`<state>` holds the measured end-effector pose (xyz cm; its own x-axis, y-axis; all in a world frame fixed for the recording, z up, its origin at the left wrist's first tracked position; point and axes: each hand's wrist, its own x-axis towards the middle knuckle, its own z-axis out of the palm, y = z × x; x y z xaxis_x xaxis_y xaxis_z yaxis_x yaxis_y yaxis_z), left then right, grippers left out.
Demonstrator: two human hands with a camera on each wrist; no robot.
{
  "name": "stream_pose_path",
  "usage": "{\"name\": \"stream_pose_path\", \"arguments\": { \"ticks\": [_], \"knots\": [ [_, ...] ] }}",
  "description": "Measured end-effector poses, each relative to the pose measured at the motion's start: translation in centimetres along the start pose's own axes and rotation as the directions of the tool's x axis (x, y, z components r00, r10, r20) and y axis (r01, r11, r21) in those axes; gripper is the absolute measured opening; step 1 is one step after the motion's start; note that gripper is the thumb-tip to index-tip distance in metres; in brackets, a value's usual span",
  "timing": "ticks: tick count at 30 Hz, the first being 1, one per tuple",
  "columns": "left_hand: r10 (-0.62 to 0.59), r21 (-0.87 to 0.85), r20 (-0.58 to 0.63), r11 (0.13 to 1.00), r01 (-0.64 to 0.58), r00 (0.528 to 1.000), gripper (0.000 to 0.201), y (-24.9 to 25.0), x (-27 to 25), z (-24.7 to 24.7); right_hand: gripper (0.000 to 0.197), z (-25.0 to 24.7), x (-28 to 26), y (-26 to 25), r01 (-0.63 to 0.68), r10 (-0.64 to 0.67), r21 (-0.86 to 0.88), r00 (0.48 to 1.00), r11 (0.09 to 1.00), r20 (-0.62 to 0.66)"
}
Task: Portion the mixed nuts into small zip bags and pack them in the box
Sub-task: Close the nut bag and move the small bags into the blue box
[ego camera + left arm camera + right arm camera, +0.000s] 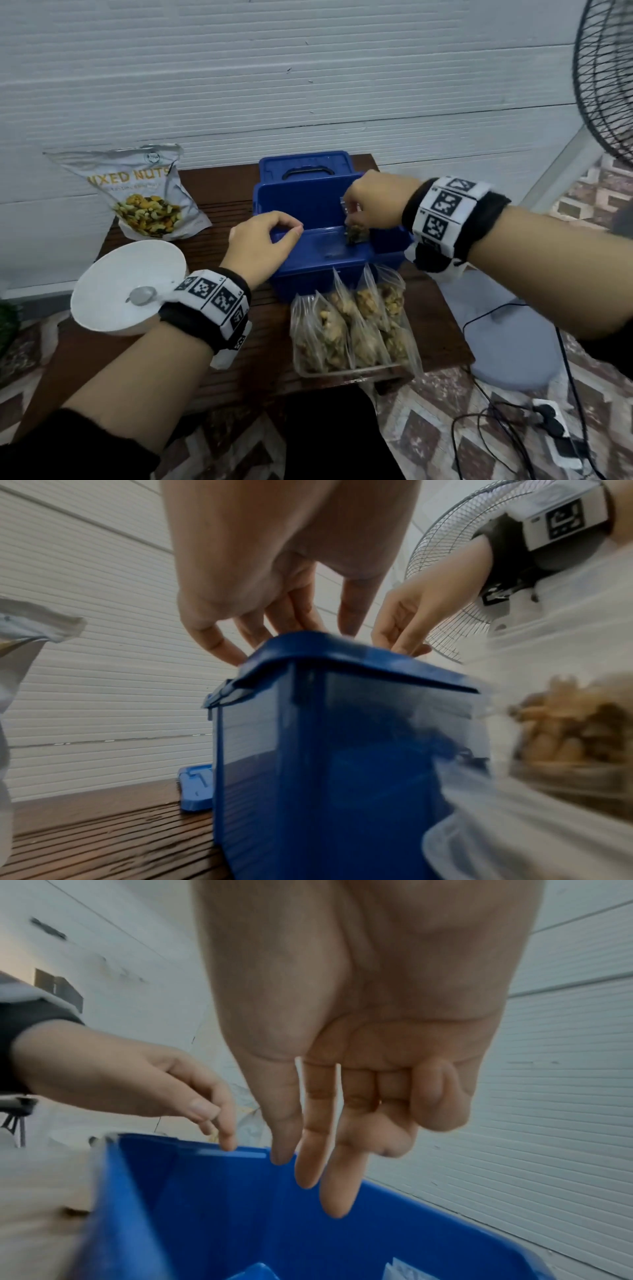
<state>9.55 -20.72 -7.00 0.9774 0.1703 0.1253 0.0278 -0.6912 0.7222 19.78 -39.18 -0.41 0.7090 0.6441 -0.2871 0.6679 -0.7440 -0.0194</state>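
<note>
Right hand holds a small nut bag over the open blue box

On the dark wooden worktop (219, 363) the blue box (318, 270) stands open, its lid (305, 168) lying behind it at the far edge. The right hand (380, 202) pinches a small bag (357, 230) of nuts by its top above the box's right part. The left hand (263, 243) rests its curled fingers at the box's left rim. Near the box, filled bags (349, 329) stand in a clear tray (356, 371). To the left sit a white bowl (113, 274) with a spoon (141, 295) and, farther back, the mixed-nuts pouch (144, 195). A fan (606, 75) stands at far right.
</note>
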Motion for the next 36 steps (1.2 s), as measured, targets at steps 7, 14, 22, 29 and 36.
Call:
{"name": "stream_pose_path", "arguments": {
  "ticks": [7,14,22,29,36],
  "knots": [
    [0.063,0.005,0.027,0.998,-0.063,0.998,0.012,2.3,-3.4,0.9,0.017,4.6,-7.7,-2.8,0.004,0.065,0.281,0.969,0.960,-0.238],
    [-0.089,0.184,0.158,0.981,0.059,0.983,0.033,3.8,-6.4,0.5,0.010,7.9,-11.0,-5.5,0.053,0.136,0.475,0.925,0.878,-0.354],
    [-0.172,-0.008,0.235,0.984,0.178,0.957,0.014,4.2,-6.7,0.5,0.027,8.3,-12.2,-7.0,0.105,0.132,0.575,0.926,0.811,-0.354],
    [-0.167,-0.235,0.168,0.950,0.204,0.971,0.021,4.4,-6.5,0.1,0.037,9.2,-11.8,-8.3,0.071,0.172,0.552,0.911,0.831,-0.375],
    [-0.144,-0.389,0.133,0.903,0.185,0.981,0.017,4.0,-5.9,-1.1,0.013,8.9,-11.0,-8.5,0.141,0.298,0.634,0.791,0.760,-0.534]
  ]
}}
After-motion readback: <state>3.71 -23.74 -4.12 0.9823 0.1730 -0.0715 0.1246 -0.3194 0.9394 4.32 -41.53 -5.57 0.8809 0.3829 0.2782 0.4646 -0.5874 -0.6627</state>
